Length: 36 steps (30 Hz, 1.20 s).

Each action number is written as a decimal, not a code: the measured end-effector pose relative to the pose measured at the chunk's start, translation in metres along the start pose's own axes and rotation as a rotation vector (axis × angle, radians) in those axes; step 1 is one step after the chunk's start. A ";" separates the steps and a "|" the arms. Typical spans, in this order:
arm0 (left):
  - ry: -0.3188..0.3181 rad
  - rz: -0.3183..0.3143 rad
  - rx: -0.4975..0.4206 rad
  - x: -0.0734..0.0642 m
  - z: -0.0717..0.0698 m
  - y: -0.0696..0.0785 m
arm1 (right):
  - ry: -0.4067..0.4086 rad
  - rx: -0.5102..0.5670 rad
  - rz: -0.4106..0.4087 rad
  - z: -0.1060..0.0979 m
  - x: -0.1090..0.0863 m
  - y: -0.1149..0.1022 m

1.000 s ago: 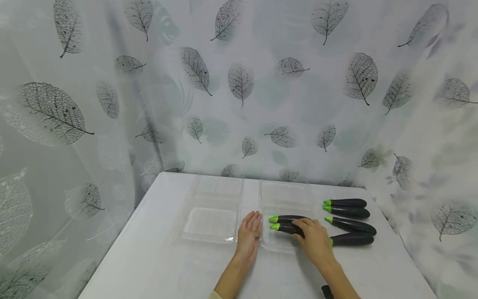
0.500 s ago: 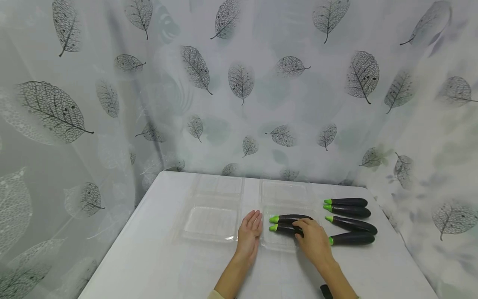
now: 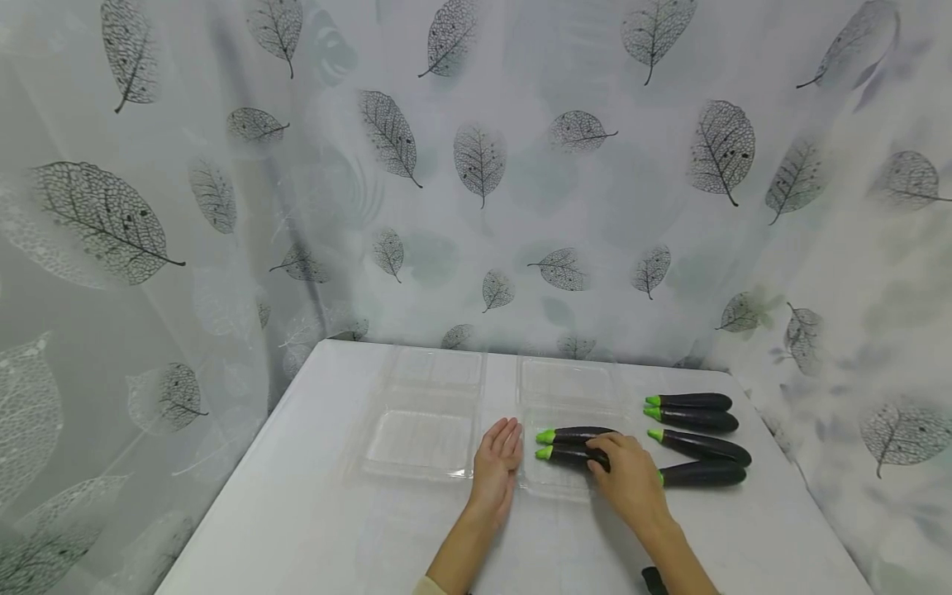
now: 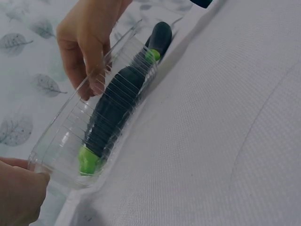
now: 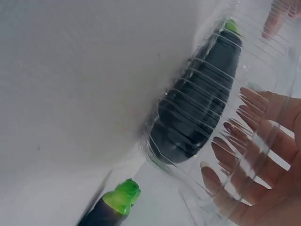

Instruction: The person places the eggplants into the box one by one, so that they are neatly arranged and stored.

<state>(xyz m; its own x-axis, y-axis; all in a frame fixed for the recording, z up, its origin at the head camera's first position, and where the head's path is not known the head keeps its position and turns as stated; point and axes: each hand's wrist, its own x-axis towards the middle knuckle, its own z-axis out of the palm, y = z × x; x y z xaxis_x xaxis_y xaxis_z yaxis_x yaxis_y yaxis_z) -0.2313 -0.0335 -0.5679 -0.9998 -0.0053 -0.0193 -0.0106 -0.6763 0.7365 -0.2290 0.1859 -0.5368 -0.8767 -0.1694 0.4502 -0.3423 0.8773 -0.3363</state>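
In the head view two dark eggplants with bright green stems, the near eggplant (image 3: 568, 455) and the far eggplant (image 3: 576, 435), lie side by side in a clear plastic clamshell container (image 3: 554, 489). My left hand (image 3: 497, 467) is at the container's left edge; the left wrist view shows its thumb and fingers pinching the rim. My right hand (image 3: 628, 479) reaches over the container's right side. Its fingers (image 4: 96, 87) dip inside, close beside the eggplants. In the right wrist view they are spread and relaxed behind the clear wall, with a gap to the eggplant (image 5: 200, 96).
A second open clamshell container (image 3: 420, 442) stands to the left. Several more eggplants lie on the right of the white table (image 3: 297, 512), among them one eggplant (image 3: 702, 474) close to my right hand. A leaf-print curtain (image 3: 476, 231) surrounds the table's back and sides.
Both hands stay nearly in place. My right hand shifts only slightly over the eggplants, and the near eggplant's stem end sits a touch lower and further left than before.
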 end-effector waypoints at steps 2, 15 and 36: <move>0.004 0.001 -0.004 0.000 0.000 0.000 | 0.010 0.002 -0.004 -0.005 0.000 -0.001; -0.010 0.010 0.005 0.000 -0.001 0.002 | 0.093 -0.024 -0.028 -0.030 -0.002 0.013; -0.009 0.002 0.013 -0.001 -0.001 0.001 | 0.165 -0.073 -0.022 -0.053 -0.019 0.059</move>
<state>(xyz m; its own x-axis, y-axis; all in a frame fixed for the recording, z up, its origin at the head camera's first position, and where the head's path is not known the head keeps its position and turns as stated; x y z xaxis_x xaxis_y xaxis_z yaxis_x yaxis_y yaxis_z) -0.2306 -0.0350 -0.5672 -0.9999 0.0004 -0.0117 -0.0090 -0.6664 0.7456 -0.2144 0.2651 -0.5213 -0.7997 -0.1178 0.5887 -0.3299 0.9055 -0.2670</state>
